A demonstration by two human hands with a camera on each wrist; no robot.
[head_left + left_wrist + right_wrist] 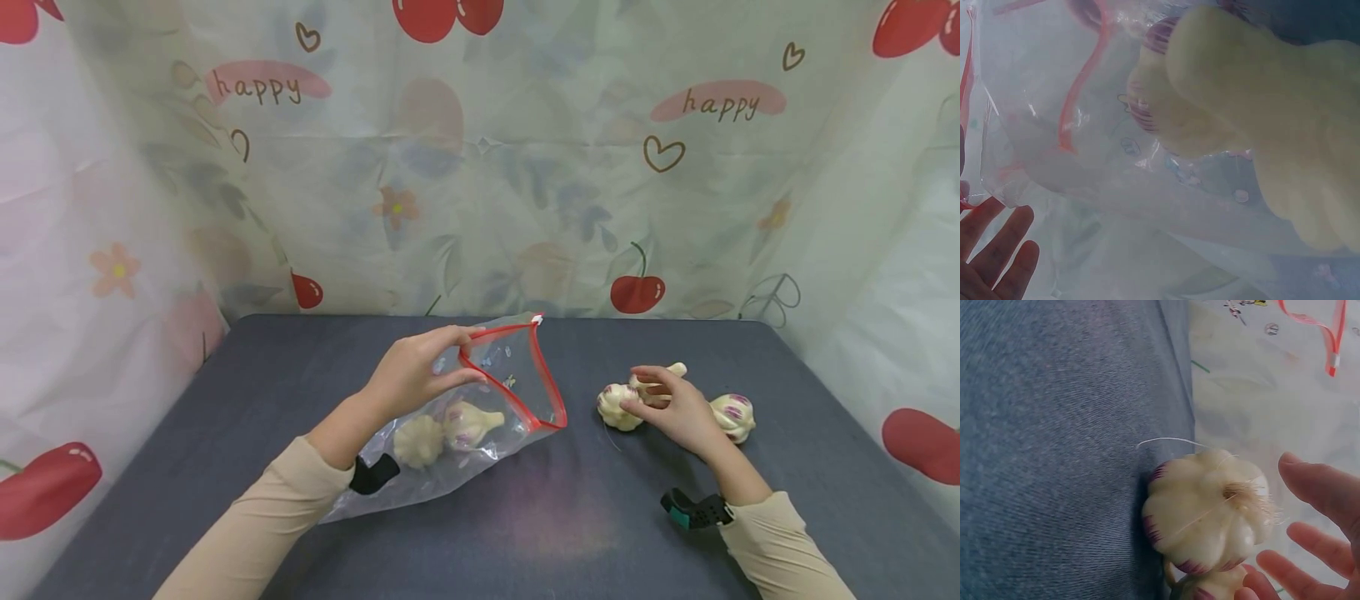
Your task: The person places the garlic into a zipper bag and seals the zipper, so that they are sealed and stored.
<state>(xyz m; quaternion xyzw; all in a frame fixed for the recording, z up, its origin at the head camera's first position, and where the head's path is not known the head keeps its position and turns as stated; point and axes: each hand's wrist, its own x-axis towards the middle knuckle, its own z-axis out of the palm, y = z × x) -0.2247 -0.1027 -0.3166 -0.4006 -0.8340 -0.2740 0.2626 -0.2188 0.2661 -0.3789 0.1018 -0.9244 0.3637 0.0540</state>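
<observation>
My left hand (pixel 416 367) pinches the rim of a clear zip bag (pixel 450 487) with a red zip edge, holding its mouth apart. Two garlic bulbs (pixel 468 425) lie inside; they loom large in the left wrist view, where fingers (pixel 1007 250) show beside the plastic. My right hand (pixel 682 417) hovers over loose garlic on the table, thumb and fingers spread. Closest to it is a purple-streaked garlic bulb (pixel 1204 506), root end facing the fingers (pixel 1319 550), with a gap to the thumb. A second bulb (pixel 1213 587) sits partly hidden behind it.
Another garlic bulb (pixel 733 417) lies just right of my right hand on the dark table (pixel 570 533). Behind stands a patterned curtain (pixel 487 208), which also hangs along both sides. A black strap (pixel 697 510) is on my right wrist.
</observation>
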